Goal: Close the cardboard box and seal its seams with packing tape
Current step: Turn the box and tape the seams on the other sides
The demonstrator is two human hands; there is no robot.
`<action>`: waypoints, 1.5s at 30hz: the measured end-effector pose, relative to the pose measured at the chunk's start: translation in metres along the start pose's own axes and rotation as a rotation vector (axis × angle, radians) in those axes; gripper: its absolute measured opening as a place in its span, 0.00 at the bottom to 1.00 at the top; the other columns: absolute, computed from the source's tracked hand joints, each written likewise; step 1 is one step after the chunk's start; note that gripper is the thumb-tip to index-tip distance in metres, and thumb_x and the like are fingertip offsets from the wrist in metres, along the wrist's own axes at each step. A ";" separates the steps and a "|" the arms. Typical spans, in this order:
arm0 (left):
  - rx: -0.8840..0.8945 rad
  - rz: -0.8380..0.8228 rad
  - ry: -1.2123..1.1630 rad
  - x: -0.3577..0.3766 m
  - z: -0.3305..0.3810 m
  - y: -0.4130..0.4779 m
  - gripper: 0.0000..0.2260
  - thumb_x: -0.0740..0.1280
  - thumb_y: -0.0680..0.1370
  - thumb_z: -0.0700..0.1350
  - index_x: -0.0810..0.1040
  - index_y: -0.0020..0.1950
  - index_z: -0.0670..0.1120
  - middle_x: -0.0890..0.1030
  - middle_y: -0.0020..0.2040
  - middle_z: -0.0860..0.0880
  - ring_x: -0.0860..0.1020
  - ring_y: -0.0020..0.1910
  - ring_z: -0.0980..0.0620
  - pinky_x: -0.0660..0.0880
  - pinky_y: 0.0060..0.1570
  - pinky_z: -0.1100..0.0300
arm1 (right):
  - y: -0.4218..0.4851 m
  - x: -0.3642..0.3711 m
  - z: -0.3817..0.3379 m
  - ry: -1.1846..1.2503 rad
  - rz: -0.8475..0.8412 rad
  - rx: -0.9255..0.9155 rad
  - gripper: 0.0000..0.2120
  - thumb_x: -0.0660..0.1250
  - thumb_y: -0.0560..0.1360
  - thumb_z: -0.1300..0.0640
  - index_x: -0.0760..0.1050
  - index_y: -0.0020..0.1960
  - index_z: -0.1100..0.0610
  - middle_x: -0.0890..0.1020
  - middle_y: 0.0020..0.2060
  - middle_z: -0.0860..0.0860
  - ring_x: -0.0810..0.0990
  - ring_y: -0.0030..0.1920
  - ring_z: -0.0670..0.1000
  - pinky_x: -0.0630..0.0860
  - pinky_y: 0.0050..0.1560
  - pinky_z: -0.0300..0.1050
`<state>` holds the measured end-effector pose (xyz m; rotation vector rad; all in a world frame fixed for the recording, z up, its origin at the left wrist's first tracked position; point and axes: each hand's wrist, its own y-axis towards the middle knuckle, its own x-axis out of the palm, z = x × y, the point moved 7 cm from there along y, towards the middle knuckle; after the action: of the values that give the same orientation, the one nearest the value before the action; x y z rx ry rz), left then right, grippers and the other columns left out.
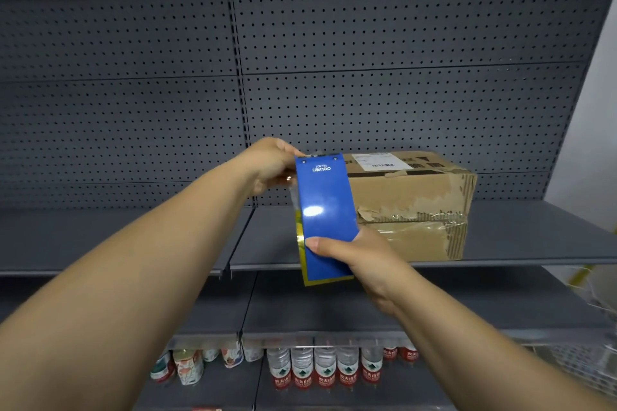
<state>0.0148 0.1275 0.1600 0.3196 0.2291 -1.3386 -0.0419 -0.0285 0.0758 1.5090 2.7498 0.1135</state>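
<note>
A worn cardboard box (414,200) with a white shipping label lies closed on a grey shelf (521,243); its side is torn and partly covered with clear tape. In front of its left end I hold a blue tape dispenser (325,210) upright. My right hand (354,252) grips the dispenser's lower part, thumb across the blue face. My left hand (270,165) pinches at the dispenser's top left edge, where a bit of clear tape shows. The tape roll itself is hidden behind the blue plate.
Grey pegboard (300,43) backs the shelving. A lower shelf (334,317) sits below, and under it stand several water bottles (325,367) and cans (187,367). A white wall (594,143) and a wire basket (587,370) are at the right.
</note>
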 end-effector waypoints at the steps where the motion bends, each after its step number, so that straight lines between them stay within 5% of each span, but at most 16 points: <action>1: 0.009 0.002 0.004 0.003 0.001 0.005 0.06 0.66 0.74 0.35 0.79 0.38 0.41 0.81 0.28 0.50 0.77 0.34 0.51 0.77 0.39 0.60 | 0.002 -0.004 0.001 0.003 0.014 -0.005 0.08 0.75 0.66 0.58 0.81 0.45 0.52 0.86 0.44 0.48 0.83 0.45 0.48 0.77 0.54 0.45; 4: 0.071 0.054 -0.033 -0.004 0.010 0.021 0.06 0.66 0.76 0.38 0.78 0.39 0.41 0.82 0.29 0.50 0.79 0.30 0.54 0.76 0.32 0.64 | 0.004 -0.012 0.009 -0.007 0.010 0.017 0.12 0.77 0.63 0.57 0.81 0.46 0.53 0.86 0.45 0.49 0.84 0.45 0.48 0.78 0.52 0.45; 8: 0.121 0.005 0.073 -0.008 0.016 0.038 0.05 0.66 0.76 0.38 0.78 0.41 0.39 0.83 0.32 0.48 0.80 0.29 0.56 0.78 0.36 0.64 | 0.004 -0.013 0.028 -0.036 0.015 0.063 0.12 0.76 0.66 0.57 0.80 0.49 0.53 0.86 0.45 0.50 0.84 0.45 0.48 0.79 0.50 0.44; 12: 0.127 0.002 0.098 0.010 0.006 0.047 0.05 0.65 0.77 0.38 0.78 0.42 0.39 0.81 0.36 0.46 0.79 0.26 0.60 0.78 0.33 0.69 | 0.009 -0.024 0.033 -0.043 0.039 0.084 0.21 0.76 0.57 0.50 0.80 0.49 0.54 0.86 0.45 0.50 0.84 0.46 0.49 0.79 0.52 0.46; 18: 0.122 0.013 0.253 0.021 -0.016 0.066 0.06 0.66 0.77 0.42 0.80 0.43 0.41 0.83 0.43 0.46 0.82 0.46 0.49 0.75 0.58 0.49 | 0.016 -0.026 0.041 -0.004 0.023 0.109 0.17 0.74 0.59 0.49 0.81 0.47 0.52 0.86 0.44 0.48 0.84 0.45 0.48 0.78 0.50 0.44; 22: 0.153 0.055 0.333 0.020 -0.022 0.075 0.08 0.65 0.77 0.44 0.82 0.44 0.43 0.84 0.47 0.46 0.80 0.50 0.50 0.73 0.46 0.59 | 0.022 -0.029 0.039 0.000 0.030 0.111 0.18 0.74 0.60 0.49 0.80 0.49 0.52 0.86 0.44 0.48 0.84 0.46 0.48 0.78 0.49 0.42; 33: 0.213 0.150 0.560 0.025 -0.025 0.088 0.09 0.65 0.77 0.44 0.83 0.48 0.41 0.82 0.54 0.46 0.78 0.52 0.50 0.72 0.52 0.59 | 0.036 -0.028 0.044 -0.004 0.085 0.145 0.12 0.75 0.66 0.51 0.81 0.47 0.53 0.86 0.43 0.49 0.84 0.43 0.48 0.78 0.47 0.44; 38: 0.180 0.166 0.695 0.027 -0.033 0.089 0.12 0.63 0.78 0.45 0.83 0.45 0.40 0.81 0.38 0.44 0.73 0.33 0.50 0.66 0.32 0.61 | 0.038 -0.029 0.048 -0.009 0.088 0.169 0.16 0.75 0.62 0.49 0.81 0.48 0.53 0.86 0.42 0.49 0.84 0.42 0.48 0.78 0.46 0.44; 42: 0.144 0.159 0.695 0.030 -0.038 0.088 0.13 0.62 0.79 0.45 0.81 0.45 0.38 0.79 0.39 0.44 0.75 0.40 0.47 0.67 0.33 0.60 | 0.039 -0.030 0.050 -0.019 0.088 0.185 0.20 0.73 0.59 0.47 0.80 0.49 0.53 0.86 0.42 0.49 0.83 0.44 0.50 0.78 0.49 0.47; 45: 0.169 0.172 0.692 0.032 -0.035 0.084 0.15 0.62 0.79 0.44 0.74 0.62 0.38 0.77 0.58 0.42 0.73 0.60 0.43 0.70 0.51 0.57 | 0.038 -0.031 0.050 -0.019 0.084 0.196 0.20 0.73 0.58 0.47 0.81 0.48 0.53 0.85 0.41 0.49 0.83 0.43 0.50 0.78 0.48 0.46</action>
<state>0.1039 0.1272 0.1242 0.9238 0.6510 -1.0390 0.0093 -0.0313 0.0271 1.6594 2.7531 -0.1748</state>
